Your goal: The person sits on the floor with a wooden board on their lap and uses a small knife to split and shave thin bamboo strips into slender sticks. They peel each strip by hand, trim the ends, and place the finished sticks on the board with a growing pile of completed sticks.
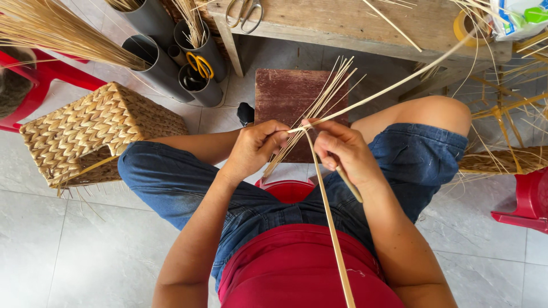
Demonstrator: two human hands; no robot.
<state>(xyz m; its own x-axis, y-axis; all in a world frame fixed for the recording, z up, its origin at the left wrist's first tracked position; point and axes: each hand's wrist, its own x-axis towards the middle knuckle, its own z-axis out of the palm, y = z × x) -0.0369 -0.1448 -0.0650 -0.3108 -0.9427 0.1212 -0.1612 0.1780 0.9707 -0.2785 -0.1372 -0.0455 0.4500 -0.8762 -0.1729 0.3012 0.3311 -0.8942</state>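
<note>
Bright even daylight, sharp, faint shadows

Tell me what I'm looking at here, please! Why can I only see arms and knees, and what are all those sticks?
There is only one picture, and it comes from a small camera worn on a person's head, looking straight down. That is why you see their own arms, lap and knees but no face. No machine is here, just two bare hands.

The left hand pinches a bundle of thin straw-coloured splints that fans out upward. The right hand grips a long flat strip running down over the lap, and another long strip stretches away to the upper right.

On the tiled floor sits a woven basket on the left, next to grey pipes holding more straw and yellow-handled scissors. A wooden bench at the top carries metal scissors and a roll of tape.
</note>
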